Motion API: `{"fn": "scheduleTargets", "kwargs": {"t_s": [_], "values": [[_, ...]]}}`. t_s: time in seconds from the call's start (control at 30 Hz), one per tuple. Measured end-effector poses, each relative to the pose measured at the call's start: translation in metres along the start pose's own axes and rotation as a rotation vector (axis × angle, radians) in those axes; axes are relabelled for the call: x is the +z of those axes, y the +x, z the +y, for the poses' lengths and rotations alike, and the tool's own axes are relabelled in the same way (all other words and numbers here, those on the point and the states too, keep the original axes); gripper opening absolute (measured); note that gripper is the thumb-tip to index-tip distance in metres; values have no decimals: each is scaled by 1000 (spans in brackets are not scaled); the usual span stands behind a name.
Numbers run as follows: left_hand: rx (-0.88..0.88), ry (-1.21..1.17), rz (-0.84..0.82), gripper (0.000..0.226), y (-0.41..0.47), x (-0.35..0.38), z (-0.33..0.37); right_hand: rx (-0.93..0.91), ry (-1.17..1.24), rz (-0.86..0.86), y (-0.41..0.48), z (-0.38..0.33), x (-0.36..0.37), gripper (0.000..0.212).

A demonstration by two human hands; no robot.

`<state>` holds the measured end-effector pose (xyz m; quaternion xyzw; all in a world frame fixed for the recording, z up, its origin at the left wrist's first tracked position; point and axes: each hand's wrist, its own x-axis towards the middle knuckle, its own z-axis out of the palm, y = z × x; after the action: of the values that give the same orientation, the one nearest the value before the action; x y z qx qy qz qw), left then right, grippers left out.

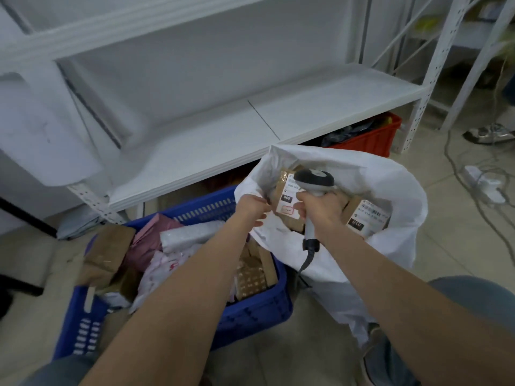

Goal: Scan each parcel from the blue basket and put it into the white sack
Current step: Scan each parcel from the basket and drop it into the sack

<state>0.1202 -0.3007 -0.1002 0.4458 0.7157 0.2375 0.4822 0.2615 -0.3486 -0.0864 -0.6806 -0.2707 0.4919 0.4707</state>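
Observation:
The white sack (370,188) stands open on the floor to the right of the blue basket (259,310). My left hand (252,208) grips the sack's near rim at its left side. My right hand (320,211) grips the handle of a grey barcode scanner (313,179) over the sack's mouth. Just under the scanner head, inside the sack, lies a brown parcel with a white label marked 060 (285,195); another brown labelled parcel (362,215) lies to its right. The basket holds several parcels: brown boxes (107,252), a pink bag (150,240), white bags (189,235).
A white metal shelf (250,121) runs behind the basket and sack. A red crate (370,137) sits under its right end. Cables and a power strip (485,182) lie on the tiled floor at right, near another person's shoe (490,133). The scanner's cord hangs beside the sack.

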Motion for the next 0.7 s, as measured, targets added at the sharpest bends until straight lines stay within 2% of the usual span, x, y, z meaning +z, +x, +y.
{"fn": "scheduleTargets", "kwargs": {"t_s": [0.2,0.4,0.47,0.53,0.7], "values": [[19,261,116,29,-36,-91,-72,23,-32,-176,-56,16,72,13],[-107,270,176,39,-40,-172,-158,47,-220,-355,-87,49,153,16],[-148,345,185,47,-38,-193,-181,59,-288,-379,-91,58,176,17],[-181,479,121,58,-35,-210,-203,108,-307,-408,-94,69,197,15],[-208,723,-167,80,-28,-226,-250,219,-368,-470,-98,112,234,16]]}}
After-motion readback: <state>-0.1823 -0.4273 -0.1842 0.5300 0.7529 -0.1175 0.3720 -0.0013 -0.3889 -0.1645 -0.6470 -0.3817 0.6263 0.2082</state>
